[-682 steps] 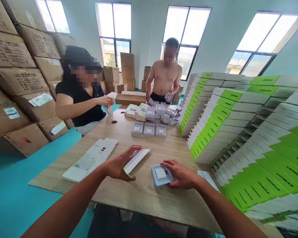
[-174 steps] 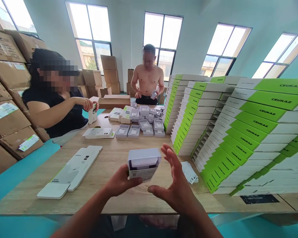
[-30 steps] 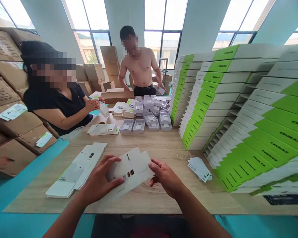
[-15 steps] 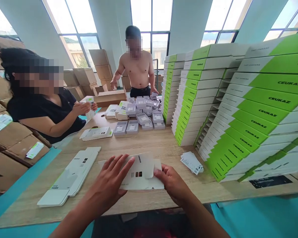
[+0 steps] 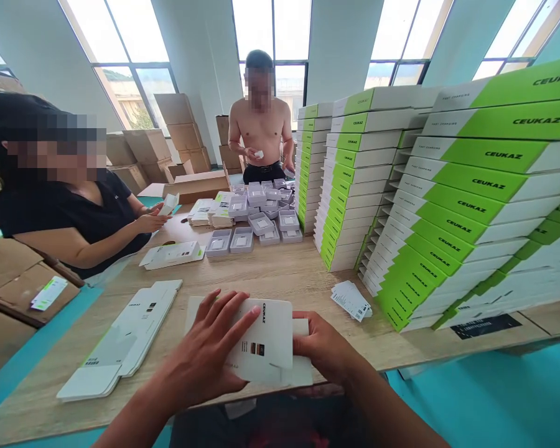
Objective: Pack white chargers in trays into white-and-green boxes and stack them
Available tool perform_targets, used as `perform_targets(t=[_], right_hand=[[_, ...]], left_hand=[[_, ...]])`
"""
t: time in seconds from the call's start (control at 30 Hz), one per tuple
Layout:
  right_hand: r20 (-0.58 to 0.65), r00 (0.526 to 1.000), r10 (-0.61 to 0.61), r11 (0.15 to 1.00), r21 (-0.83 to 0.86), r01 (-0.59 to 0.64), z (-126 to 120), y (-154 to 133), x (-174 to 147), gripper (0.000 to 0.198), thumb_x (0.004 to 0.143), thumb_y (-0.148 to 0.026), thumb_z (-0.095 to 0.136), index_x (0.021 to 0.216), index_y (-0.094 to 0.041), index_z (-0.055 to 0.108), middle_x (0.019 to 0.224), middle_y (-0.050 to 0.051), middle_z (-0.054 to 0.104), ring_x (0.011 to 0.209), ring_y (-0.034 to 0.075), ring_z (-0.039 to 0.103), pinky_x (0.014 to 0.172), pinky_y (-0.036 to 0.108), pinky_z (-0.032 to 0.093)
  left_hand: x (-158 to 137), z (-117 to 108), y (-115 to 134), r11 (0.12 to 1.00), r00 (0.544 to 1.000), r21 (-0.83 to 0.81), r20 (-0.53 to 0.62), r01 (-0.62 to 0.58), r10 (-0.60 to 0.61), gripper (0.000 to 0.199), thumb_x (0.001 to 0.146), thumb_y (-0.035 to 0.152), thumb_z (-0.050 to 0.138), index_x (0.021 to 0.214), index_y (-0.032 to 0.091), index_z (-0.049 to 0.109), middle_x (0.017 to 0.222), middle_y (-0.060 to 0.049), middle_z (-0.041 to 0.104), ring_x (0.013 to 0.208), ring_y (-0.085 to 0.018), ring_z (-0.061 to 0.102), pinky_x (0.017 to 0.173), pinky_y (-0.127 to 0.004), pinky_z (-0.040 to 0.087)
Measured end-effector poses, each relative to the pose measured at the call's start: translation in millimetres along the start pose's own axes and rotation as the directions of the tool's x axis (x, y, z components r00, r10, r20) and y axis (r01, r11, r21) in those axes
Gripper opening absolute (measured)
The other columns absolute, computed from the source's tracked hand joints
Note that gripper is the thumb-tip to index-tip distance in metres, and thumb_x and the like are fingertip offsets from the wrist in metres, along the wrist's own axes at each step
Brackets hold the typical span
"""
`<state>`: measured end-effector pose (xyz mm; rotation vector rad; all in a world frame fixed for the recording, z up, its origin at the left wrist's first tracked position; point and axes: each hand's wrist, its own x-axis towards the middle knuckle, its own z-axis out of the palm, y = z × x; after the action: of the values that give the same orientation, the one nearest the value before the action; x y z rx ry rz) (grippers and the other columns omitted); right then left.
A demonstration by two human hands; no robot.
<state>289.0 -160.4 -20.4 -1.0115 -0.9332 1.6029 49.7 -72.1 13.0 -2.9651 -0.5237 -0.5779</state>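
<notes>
A white folding carton [image 5: 270,339] printed with CEUKAZ is held between my hands, low over the table's front edge. My left hand [image 5: 214,339] lies across its left half, fingers spread over the top face and thumb at the lower edge. My right hand [image 5: 324,345] grips the carton's right end beside the end flaps, its fingers partly hidden by the card. To the left lies a stack of flattened cartons [image 5: 121,336]. A small fanned pile of printed cards [image 5: 351,301] rests to the right of my right hand.
Tall stacks of green-and-white boxes [image 5: 452,218] line the table's right side. Plastic trays [image 5: 241,239] are heaped further back, near piled leaflets [image 5: 211,213]. A co-worker [image 5: 74,205] at left handles a small carton. Another person [image 5: 261,130] stands across the table.
The carton's right end has tipped toward me, and its flap no longer lies folded over my right thumb. My right hand has shifted along that end. The view has turned slightly right.
</notes>
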Motion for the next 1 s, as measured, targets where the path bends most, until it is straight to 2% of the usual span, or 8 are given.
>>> perform_targets(t=[0.27,0.47,0.5,0.57,0.63,0.67,0.83,1.0], right_hand=[[-0.086,0.996,-0.027,0.98,-0.2,0.009,-1.5,5.6,3.3,0.029,0.076,-0.044,0.082,0.085,-0.017,0.081,0.072,-0.001,0.073,0.062,0.014,0.058,0.059,0.024,0.043],[-0.17,0.953,-0.249,0.968,-0.052,0.244,-3.9,11.2,-1.9,0.077,0.072,-0.074,0.076,0.129,-0.024,0.064,0.115,0.009,0.074,0.095,0.026,0.07,0.076,0.034,0.054],[-0.199,0.92,-0.337,0.941,-0.045,0.335,0.9,14.7,-2.0,0.08,0.076,-0.08,0.067,0.134,-0.026,0.059,0.125,0.012,0.07,0.106,0.028,0.069,0.082,0.036,0.055],[-0.273,0.843,-0.463,0.886,-0.175,0.429,13.6,24.2,-0.1,0.071,0.085,-0.081,0.056,0.129,-0.026,0.06,0.129,0.012,0.068,0.114,0.028,0.065,0.088,0.037,0.053],[-0.378,0.79,-0.482,0.859,-0.381,0.342,25.1,33.8,4.8,0.052,0.092,-0.073,0.054,0.107,-0.024,0.064,0.106,0.01,0.072,0.096,0.026,0.067,0.079,0.035,0.052],[-0.441,0.758,-0.48,0.849,-0.453,0.274,28.5,37.3,8.2,0.047,0.096,-0.07,0.051,0.096,-0.024,0.063,0.092,0.008,0.072,0.083,0.024,0.066,0.072,0.033,0.05],[-0.516,0.674,-0.529,0.808,-0.549,0.215,26.3,33.6,24.0,0.05,0.099,-0.069,0.041,0.079,-0.026,0.056,0.072,0.004,0.066,0.066,0.022,0.058,0.06,0.033,0.041],[-0.44,0.781,-0.443,0.893,-0.287,0.345,22.6,24.7,36.7,0.055,0.093,-0.076,0.049,0.077,-0.025,0.057,0.071,0.002,0.064,0.066,0.02,0.057,0.059,0.031,0.044]], left_hand=[[-2.7,3.3,0.4,0.982,0.997,0.186,0.079,-0.039,0.025,0.087,0.077,0.021,0.076,0.156,0.022,0.039,0.153,-0.019,0.047,0.141,-0.043,0.042,0.123,-0.067,0.016],[-5.8,7.5,0.0,0.98,0.993,-0.161,-0.014,0.117,-0.121,0.057,0.096,0.027,0.065,0.151,0.025,0.051,0.149,-0.014,0.06,0.139,-0.037,0.053,0.122,-0.056,0.036],[-4.4,8.8,4.8,0.909,0.968,-0.342,0.017,0.24,-0.249,0.046,0.099,0.032,0.061,0.144,0.025,0.059,0.14,-0.012,0.067,0.131,-0.036,0.061,0.114,-0.051,0.047],[1.0,14.7,19.4,0.531,0.845,-0.7,0.199,0.477,-0.497,0.041,0.1,0.048,0.057,0.128,0.021,0.072,0.112,-0.011,0.079,0.104,-0.035,0.075,0.089,-0.043,0.063],[9.5,25.3,35.7,0.072,0.71,-0.853,0.381,0.518,-0.593,0.055,0.094,0.063,0.06,0.118,0.015,0.074,0.089,-0.011,0.081,0.08,-0.033,0.078,0.069,-0.04,0.065],[14.7,31.5,42.4,-0.051,0.669,-0.874,0.405,0.482,-0.623,0.06,0.09,0.067,0.064,0.116,0.014,0.073,0.086,-0.011,0.08,0.075,-0.032,0.077,0.065,-0.039,0.064],[40.2,56.6,50.7,0.021,0.499,-0.923,0.189,0.384,-0.846,0.063,0.079,0.078,0.07,0.1,0.019,0.075,0.082,-0.008,0.079,0.072,-0.028,0.073,0.057,-0.032,0.059],[52.3,70.3,46.6,-0.298,0.495,-0.889,0.444,0.348,-0.747,0.078,0.076,0.088,0.062,0.096,0.014,0.078,0.084,-0.013,0.079,0.076,-0.031,0.076,0.061,-0.035,0.061]])
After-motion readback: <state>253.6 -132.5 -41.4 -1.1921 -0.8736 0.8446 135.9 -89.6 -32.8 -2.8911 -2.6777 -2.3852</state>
